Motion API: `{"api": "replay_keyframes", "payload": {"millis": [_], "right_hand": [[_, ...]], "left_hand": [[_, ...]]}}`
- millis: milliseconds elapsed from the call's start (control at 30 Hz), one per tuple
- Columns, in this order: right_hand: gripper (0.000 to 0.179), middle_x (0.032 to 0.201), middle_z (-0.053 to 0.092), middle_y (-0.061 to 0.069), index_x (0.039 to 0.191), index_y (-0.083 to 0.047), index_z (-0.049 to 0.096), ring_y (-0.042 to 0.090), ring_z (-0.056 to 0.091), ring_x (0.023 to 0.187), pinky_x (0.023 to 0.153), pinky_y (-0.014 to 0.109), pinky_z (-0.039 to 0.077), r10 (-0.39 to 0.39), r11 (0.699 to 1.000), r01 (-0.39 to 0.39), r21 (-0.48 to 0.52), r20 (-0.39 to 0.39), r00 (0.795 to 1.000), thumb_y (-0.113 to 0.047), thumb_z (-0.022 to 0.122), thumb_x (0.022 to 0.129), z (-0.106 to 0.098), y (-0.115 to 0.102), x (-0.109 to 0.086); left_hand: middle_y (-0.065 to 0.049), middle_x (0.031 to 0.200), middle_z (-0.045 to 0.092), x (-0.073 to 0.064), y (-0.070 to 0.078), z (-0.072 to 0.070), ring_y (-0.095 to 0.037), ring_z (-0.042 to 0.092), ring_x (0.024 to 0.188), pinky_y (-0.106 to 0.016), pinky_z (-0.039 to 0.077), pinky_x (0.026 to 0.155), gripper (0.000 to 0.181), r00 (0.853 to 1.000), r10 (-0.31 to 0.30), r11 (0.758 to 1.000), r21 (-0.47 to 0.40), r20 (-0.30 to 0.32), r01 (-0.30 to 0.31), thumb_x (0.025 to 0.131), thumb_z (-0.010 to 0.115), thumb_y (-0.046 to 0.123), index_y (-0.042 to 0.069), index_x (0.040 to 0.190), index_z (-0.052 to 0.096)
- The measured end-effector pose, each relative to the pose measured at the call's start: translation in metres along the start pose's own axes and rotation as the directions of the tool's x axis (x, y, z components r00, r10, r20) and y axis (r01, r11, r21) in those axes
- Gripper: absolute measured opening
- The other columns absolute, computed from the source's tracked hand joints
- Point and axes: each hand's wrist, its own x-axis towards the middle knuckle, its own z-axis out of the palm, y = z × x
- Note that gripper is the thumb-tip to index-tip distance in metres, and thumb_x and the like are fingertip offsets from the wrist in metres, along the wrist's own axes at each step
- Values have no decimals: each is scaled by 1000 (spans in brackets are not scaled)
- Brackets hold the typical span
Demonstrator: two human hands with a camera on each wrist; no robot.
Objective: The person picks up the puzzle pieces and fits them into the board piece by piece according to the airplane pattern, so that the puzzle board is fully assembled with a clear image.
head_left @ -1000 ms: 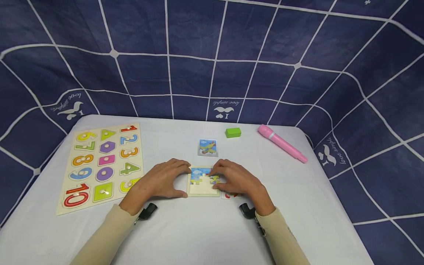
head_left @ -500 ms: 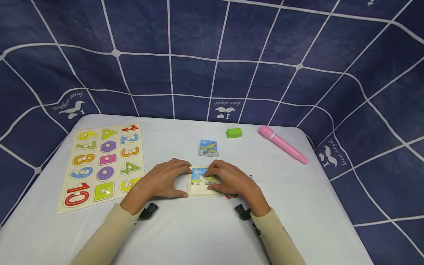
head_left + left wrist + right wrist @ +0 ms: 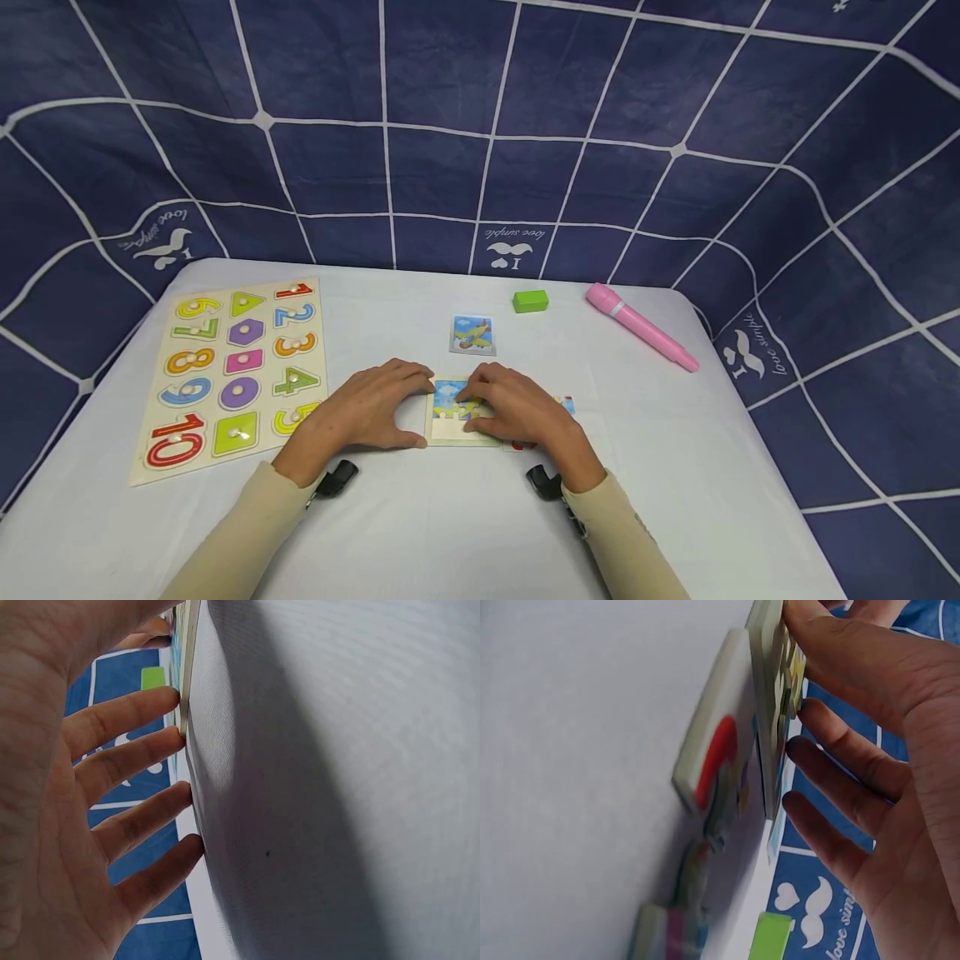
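Note:
A small wooden jigsaw board (image 3: pixel 448 430) lies on the white table, its upper part covered by a blue and yellow picture and its lower strip bare. My left hand (image 3: pixel 375 407) is at the board's left side, the fingertips and thumb touching its edge; in the left wrist view those fingers are fairly straight. Over the right half of the board, my right hand (image 3: pixel 517 407) pinches a yellow jigsaw piece (image 3: pixel 798 675) between thumb and fingers. The hand hides that side of the picture. A small airplane picture card (image 3: pixel 472 335) lies beyond the board.
On the left lies a peg board (image 3: pixel 232 375) of numbers and shapes. A green block (image 3: pixel 531 301) and a pink marker-shaped stick (image 3: pixel 641 327) are at the back right. More picture pieces (image 3: pixel 720 757) lie beside the jigsaw board, partly beneath my right hand.
My right hand has moved left across the board with the jigsaw piece, bringing it up against the picture's left part. My left hand has stayed at the board's left edge.

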Motion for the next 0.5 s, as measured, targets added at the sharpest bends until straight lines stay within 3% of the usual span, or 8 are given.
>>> {"api": "replay_keyframes", "payload": {"millis": [500], "right_hand": [[40,123,67,-3,125,-16,79,15,62,117,106,35,52,16,1000,-16,-19,3,1000,-38,87,93,2,-6,6]], "left_hand": [[2,152,60,0,0,0,-23,53,142,-51,52,108,76,1000,2,1000,-1,-4,-2,77,93,58,20,138,70]]}}
